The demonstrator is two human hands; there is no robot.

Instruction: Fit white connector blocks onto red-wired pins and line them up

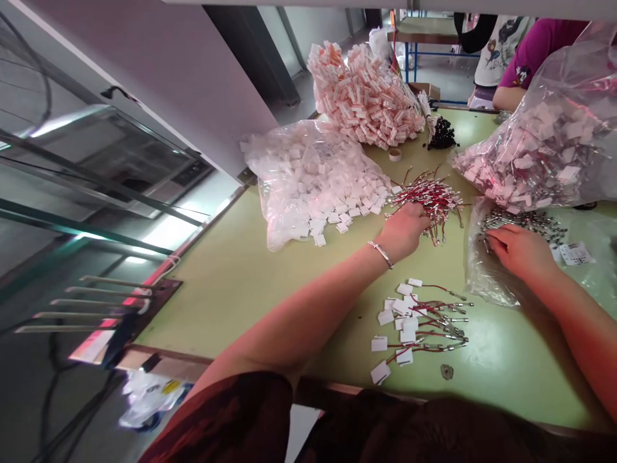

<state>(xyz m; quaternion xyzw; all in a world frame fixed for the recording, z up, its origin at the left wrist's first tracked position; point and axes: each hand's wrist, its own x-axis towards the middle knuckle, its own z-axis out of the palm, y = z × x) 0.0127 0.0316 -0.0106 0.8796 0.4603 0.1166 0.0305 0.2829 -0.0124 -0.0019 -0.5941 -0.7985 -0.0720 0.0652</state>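
My left hand, with a silver bangle at the wrist, reaches to the near edge of a pile of short red wires with metal ends. Its fingers are bent together, and their tips are partly hidden; what they hold cannot be made out. My right hand is over small metal pieces lying on a clear plastic bag. Its thumb and fingers are pinched together, on something too small to name. Nearer to me lie several white connectors with red wires, their metal ends pointing right.
A bag of white connectors spills onto the table at left. Behind it rises a heap of pinkish-white pieces, beside black parts. Another full bag stands at right. A metal-pronged rack sits at the left edge. People are beyond.
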